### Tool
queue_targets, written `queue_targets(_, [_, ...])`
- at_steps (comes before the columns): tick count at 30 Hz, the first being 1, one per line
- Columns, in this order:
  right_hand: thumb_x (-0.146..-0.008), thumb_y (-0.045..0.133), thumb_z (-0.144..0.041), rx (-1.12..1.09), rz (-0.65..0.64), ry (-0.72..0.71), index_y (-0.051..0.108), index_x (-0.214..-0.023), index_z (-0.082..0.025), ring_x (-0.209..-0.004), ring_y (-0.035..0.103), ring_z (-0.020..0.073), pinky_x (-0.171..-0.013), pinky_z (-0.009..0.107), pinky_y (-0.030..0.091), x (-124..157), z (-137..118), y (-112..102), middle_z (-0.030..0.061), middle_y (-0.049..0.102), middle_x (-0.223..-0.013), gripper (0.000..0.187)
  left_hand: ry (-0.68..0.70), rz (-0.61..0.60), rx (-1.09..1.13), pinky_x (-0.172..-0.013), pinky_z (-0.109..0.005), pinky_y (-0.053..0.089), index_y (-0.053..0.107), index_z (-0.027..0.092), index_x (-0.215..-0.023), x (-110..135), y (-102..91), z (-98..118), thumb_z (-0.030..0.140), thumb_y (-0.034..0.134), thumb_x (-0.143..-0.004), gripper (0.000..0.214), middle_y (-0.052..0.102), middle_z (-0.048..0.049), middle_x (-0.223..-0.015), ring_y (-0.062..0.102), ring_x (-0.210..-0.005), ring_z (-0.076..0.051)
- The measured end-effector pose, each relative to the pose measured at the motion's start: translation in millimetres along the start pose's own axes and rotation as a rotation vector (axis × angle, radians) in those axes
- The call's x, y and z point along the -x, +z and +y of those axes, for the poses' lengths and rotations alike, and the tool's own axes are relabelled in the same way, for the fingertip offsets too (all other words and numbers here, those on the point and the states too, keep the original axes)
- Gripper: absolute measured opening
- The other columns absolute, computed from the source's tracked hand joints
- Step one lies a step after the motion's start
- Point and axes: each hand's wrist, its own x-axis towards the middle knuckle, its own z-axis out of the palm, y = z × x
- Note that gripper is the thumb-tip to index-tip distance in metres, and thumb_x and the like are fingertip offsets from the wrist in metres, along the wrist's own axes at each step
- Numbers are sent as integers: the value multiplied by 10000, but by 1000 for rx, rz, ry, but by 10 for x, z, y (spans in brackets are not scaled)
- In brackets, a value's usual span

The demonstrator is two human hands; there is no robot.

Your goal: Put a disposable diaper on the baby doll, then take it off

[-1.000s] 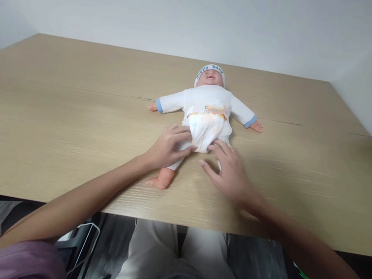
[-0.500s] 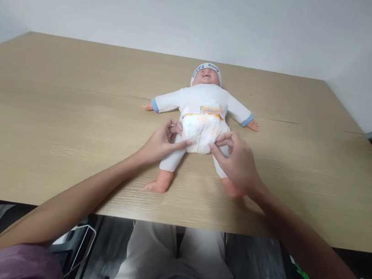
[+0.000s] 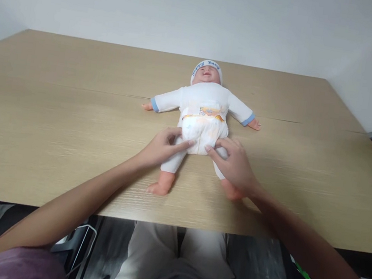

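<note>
R hand (image 3: 236, 165) now w/ thumb on diaper (image 3: 203, 130), prev. off.

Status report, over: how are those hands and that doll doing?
Left hand, right hand at opposite leg edges of diaper. Diaper on baby doll, lying face-up on wooden table. Nothing seen blocking either hand.

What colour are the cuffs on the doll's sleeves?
The cuffs are light blue, seen best in the head view.

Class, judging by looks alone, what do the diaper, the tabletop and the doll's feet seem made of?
Diaper: probably soft nonwoven fabric, matt white, as its creases suggest.
Tabletop: wood or wood-look laminate, from its fine grain and faint sheen; which, I cannot tell.
Doll's feet: likely moulded vinyl or similar plastic, smooth and evenly coloured.
</note>
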Motion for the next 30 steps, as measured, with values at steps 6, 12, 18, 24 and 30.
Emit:
queue_targets(6, [-1040,727,-524,-198,-5,105,742,-900,-254,-973,678,264,-929,423,482,-24,86,-4,24,798,-996,305,-144,-13,243,-870,-362,554,808,175,-1156,12,34,-28,581,852,-945,460,822,-104,-1160,734,-1039,-265])
queue_targets(12, [-1034,729,-533,-199,7,99,757,-917,-248,-936,654,251,-914,417,476,-13,89,-4,20,769,-954,309,-187,-14,404,-930,-343,583,794,166,-1156,27,29,-8,542,887,-935,447,834,-111,-1183,751,-1106,-265])
queue_targets(18, [-1042,724,-524,-181,38,63,735,-891,-251,-905,627,239,-903,409,462,5,100,17,19,745,-926,313,-164,-5,362,-903,-330,577,769,166,-1096,11,2,-56,549,884,-935,431,826,-102,-1167,745,-1058,-243])
queue_targets(24, [-1049,699,-488,-137,30,46,698,-873,-256,-916,621,252,-909,421,465,-1,76,3,26,737,-909,291,-158,-1,338,-889,-346,583,766,168,-1100,9,3,-56,552,869,-942,428,826,-110,-1168,754,-1059,-260])
queue_targets(30, [-1042,684,-479,-110,-3,47,640,-842,-256,-901,613,259,-887,430,478,-13,56,-40,31,712,-889,303,-178,6,334,-859,-352,590,769,171,-1083,9,2,-10,549,878,-931,422,832,-116,-1162,764,-1039,-267])
